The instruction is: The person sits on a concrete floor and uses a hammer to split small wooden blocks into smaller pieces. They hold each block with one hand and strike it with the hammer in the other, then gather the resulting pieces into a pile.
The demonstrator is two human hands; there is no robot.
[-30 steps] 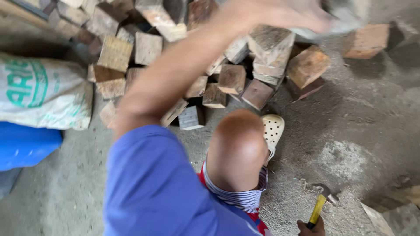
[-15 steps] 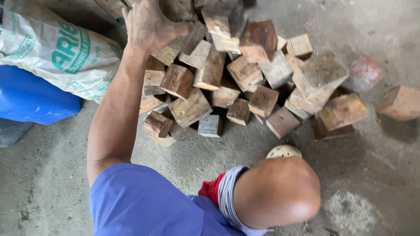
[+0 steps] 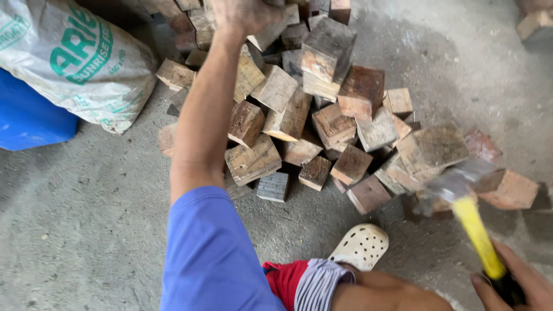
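The hammer (image 3: 461,196) has swung in, gripped by the right hand (image 3: 512,279); left hand (image 3: 245,14) clutches the wood blocks (image 3: 322,115).

L hand (image 3: 245,14) cut off at top edge, hammer head (image 3: 455,184) motion-blurred, R hand (image 3: 518,282) cropped at corner

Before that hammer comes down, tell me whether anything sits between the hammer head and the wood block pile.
Nothing visible does. The hammer, held low in the right hand, has its blurred head right over the near edge of the wood blocks. The left hand is far off, on the pile's top.
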